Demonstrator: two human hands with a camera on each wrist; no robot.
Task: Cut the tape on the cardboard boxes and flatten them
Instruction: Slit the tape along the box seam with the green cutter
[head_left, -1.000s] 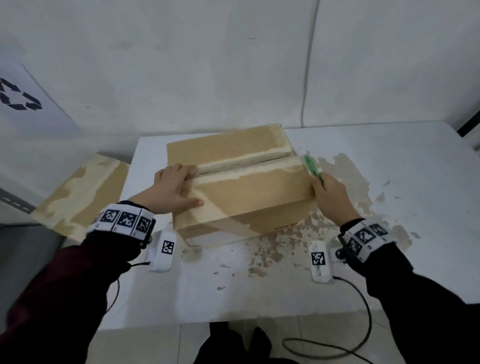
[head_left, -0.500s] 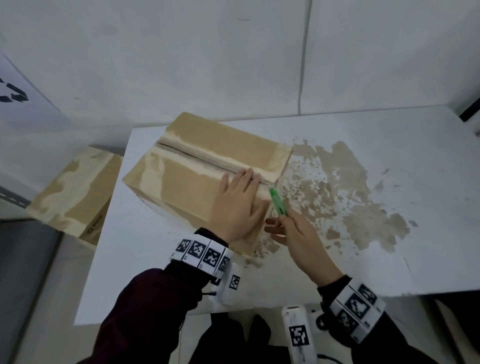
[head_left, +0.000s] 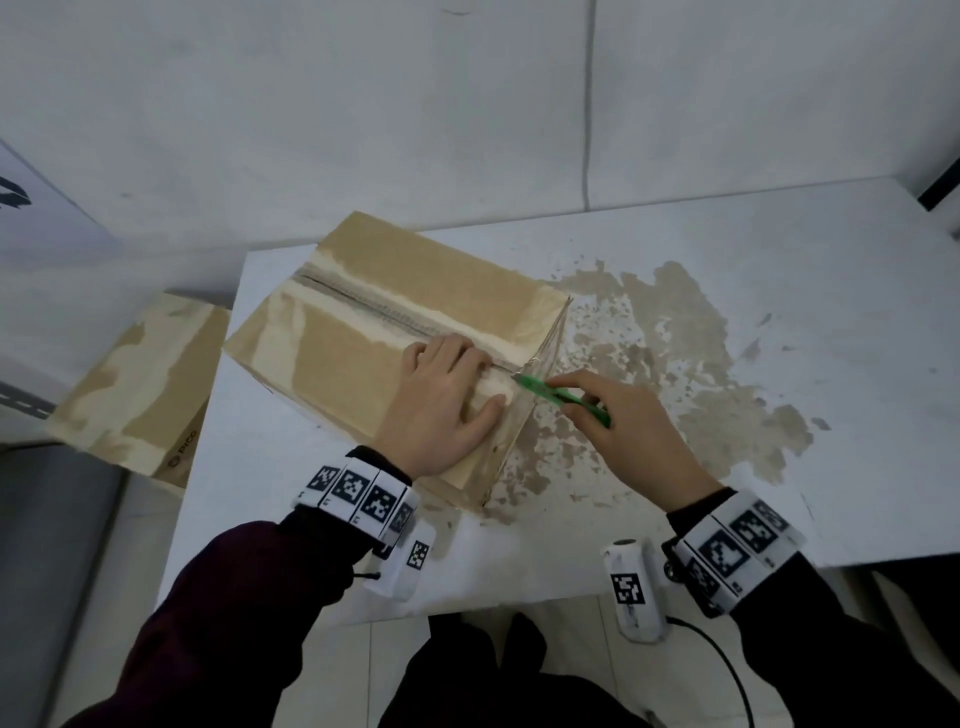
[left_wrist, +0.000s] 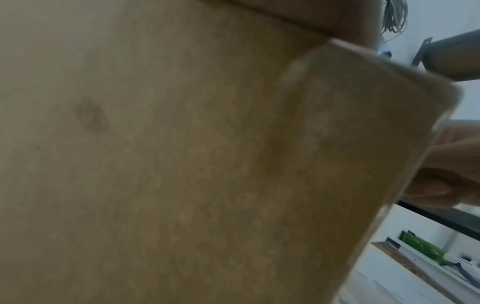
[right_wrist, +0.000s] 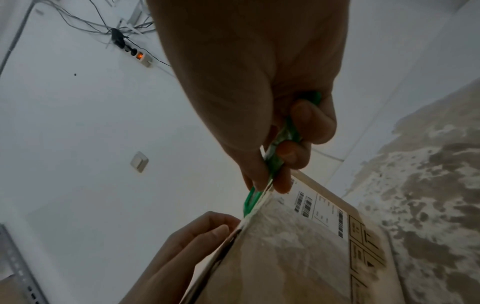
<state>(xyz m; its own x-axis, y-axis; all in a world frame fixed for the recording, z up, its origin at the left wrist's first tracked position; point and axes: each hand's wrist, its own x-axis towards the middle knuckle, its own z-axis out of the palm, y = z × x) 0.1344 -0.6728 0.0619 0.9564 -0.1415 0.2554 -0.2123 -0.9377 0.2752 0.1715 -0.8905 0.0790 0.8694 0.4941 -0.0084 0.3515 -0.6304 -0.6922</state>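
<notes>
At the left of the frame a second cardboard box (head_left: 137, 384) sits below the desk (head_left: 779, 270) edge. Mid-frame, the taped cardboard box (head_left: 363, 332) lies askew on the desk's left part, its seam running toward the lower right. The left hand (head_left: 441, 410) presses flat on its near-right corner, fingers (head_left: 457, 353) straight, covering the seam's end. Just right, the right hand (head_left: 628, 431) grips a green cutter (head_left: 558, 396), its tip at the box's corner edge. Farther right the desk's surface is patchy and brown where worn.

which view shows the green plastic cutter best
The head view: the green plastic cutter is seen whole in the right hand, tip at the box's top edge. The right wrist view hides much behind fingers; the left wrist view shows none.
</notes>
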